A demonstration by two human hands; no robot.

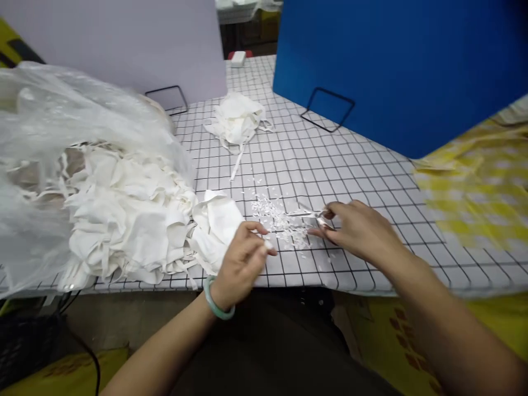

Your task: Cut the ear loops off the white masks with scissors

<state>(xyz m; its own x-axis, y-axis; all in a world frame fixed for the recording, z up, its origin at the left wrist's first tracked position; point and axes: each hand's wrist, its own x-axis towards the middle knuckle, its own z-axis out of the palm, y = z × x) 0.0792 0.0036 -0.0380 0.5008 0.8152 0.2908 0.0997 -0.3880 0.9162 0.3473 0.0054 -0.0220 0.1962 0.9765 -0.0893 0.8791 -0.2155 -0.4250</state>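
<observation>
My right hand (358, 228) grips a pair of small metal scissors (307, 214) by the handles, its blades pointing left over a scatter of tiny white scraps (280, 220). Left of the scraps, my left hand (243, 261) has its fingers curled together in a pinch. A small white bit shows at those fingertips, too small to identify. Beside that hand lies a white cloth piece (216, 223), partly hidden by it. It touches a large heap of similar white cloth pieces with thin straps (136, 209).
A clear plastic bag (82, 104) surrounds the heap. Farther back is a smaller white cloth pile (237, 118). A pale panel (136, 44) and a blue panel (391, 66) stand on the gridded tablecloth (350, 159). Yellow checked material (482, 187) lies at right.
</observation>
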